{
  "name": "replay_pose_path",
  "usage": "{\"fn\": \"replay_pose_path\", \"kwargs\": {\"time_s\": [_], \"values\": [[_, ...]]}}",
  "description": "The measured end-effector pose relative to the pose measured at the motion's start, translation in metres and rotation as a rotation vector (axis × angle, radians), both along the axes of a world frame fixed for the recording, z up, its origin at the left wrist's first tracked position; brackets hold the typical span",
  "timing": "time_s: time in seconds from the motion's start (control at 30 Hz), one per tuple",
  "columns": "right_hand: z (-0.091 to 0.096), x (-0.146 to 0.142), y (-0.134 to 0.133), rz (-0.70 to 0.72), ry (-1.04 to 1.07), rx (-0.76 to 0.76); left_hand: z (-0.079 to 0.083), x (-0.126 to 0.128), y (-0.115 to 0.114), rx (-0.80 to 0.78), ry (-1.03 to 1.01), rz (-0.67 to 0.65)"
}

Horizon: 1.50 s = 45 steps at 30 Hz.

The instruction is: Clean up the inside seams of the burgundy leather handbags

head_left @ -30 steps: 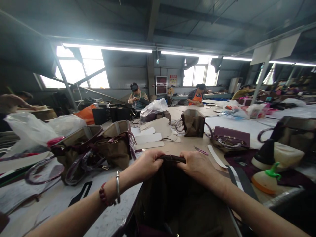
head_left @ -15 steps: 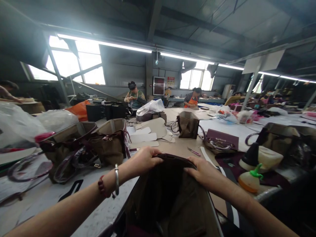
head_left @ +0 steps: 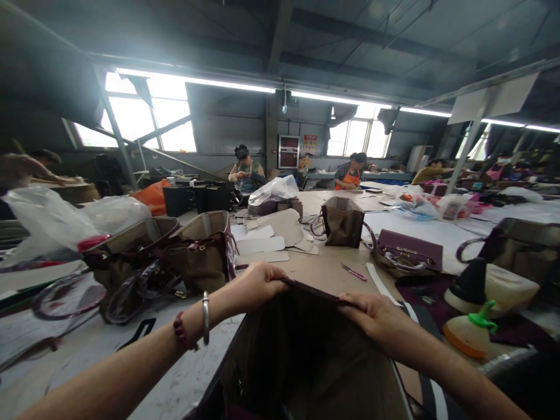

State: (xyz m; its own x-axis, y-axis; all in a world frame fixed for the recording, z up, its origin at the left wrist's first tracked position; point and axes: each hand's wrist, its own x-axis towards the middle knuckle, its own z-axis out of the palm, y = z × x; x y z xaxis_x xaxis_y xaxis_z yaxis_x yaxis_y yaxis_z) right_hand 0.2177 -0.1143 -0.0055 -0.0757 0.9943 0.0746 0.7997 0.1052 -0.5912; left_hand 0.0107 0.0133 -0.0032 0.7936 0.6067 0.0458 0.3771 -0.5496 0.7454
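A dark brown handbag (head_left: pixel 315 361) stands right in front of me, its mouth facing up so I look down into its shadowed inside. My left hand (head_left: pixel 258 286) pinches the far rim at its left end, thumb and fingers pressed together. At the right end of that same rim, my right hand (head_left: pixel 367 315) grips the edge between thumb and fingers. The rim runs taut and slopes slightly down to the right between the two hands. The bag's lower part is out of view.
Unfinished handbags (head_left: pixel 196 256) with plastic-wrapped handles stand at left; another bag (head_left: pixel 343 224) stands ahead. A small purple tool (head_left: pixel 353 272) lies beyond my right hand. At right are a green-nozzled glue bottle (head_left: pixel 470 332) and a purple flap bag (head_left: pixel 409 251). Co-workers (head_left: pixel 349 172) sit behind.
My right hand has shifted slightly right and down along the rim, and the rim now looks straighter. The view has turned a little left, so the surroundings appear further right.
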Motion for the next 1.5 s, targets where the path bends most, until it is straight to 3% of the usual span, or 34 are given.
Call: {"fn": "replay_pose_path", "kwargs": {"time_s": [0.23,0.5,0.63,0.83,1.07,1.17,1.27,1.5], "values": [[0.001,0.005,-0.002,0.078,0.087,-0.026,0.001,0.007,-0.006,-0.250,-0.117,-0.014],[-0.002,0.006,-0.004,0.010,0.157,-0.119,-0.003,0.008,-0.008,-0.176,-0.098,0.061],[-0.001,0.005,-0.006,0.014,0.038,-0.058,-0.004,0.010,-0.007,-0.178,-0.085,0.059],[0.009,-0.004,0.000,-0.065,-0.142,0.034,0.002,0.011,-0.017,-0.038,-0.025,0.109],[0.023,-0.023,0.021,0.018,-0.163,0.052,0.002,0.013,-0.020,-0.024,-0.028,0.119],[0.021,-0.029,0.028,0.053,-0.130,0.078,0.001,0.013,-0.018,-0.016,-0.021,0.120],[0.014,-0.032,0.030,-0.001,-0.142,0.163,0.000,0.011,-0.014,-0.008,-0.037,0.122],[0.008,-0.033,0.029,0.010,-0.392,0.294,-0.001,0.011,-0.010,-0.013,-0.081,0.113]]}}
